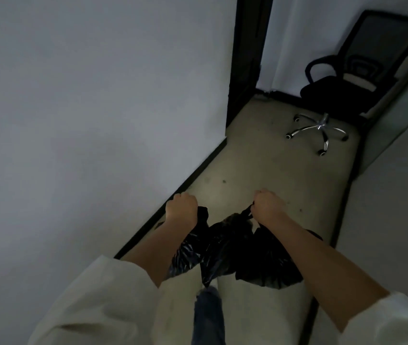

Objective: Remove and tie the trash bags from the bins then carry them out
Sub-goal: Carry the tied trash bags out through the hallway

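Observation:
Black trash bags hang in front of me over a pale floor in a narrow corridor. My left hand grips the gathered top of one black bag, which hangs under my left forearm. My right hand grips the knotted top of another black bag; a further bulge of black plastic hangs between the two, and I cannot tell which hand holds it. Both fists are held out at about waist height, a short way apart.
A white wall runs close on my left with a dark skirting. A dark door frame stands ahead. A black office chair on a chrome wheeled base stands ahead at the right. A pale partition closes the right side.

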Demonstrator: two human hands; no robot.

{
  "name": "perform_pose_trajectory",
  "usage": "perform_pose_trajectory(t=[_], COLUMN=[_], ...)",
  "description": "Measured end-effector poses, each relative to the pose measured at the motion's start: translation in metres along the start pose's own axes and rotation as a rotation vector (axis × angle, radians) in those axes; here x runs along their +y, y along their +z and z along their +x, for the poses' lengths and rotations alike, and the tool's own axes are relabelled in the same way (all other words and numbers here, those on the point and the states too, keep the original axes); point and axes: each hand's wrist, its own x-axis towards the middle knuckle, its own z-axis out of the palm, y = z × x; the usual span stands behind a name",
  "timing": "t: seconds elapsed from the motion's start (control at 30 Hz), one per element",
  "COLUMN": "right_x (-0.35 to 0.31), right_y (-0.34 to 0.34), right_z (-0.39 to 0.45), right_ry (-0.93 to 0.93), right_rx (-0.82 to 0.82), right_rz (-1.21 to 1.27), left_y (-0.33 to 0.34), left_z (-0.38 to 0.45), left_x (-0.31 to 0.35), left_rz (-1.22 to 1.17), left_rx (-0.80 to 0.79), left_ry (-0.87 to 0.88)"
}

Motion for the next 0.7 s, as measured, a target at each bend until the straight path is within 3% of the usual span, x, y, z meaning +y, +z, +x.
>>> perform_pose_trajectory(t=[0.33,0.7], right_x=[0.046,0.090], right_y=[-0.086,-0.097], right_z=[0.294,0.583], right_ry=[-0.147,-0.439], right_rx=[-0.079,-0.181], right_rz=[-0.128,-0.268], left_y=[-0.067,-0.069], left_z=[0.287,0.532], left_x=[0.054,0.104], left_rz=[-0.160,-0.347], left_rx=[-0.228,-0.281], left_ry=[-0.035,-0.353])
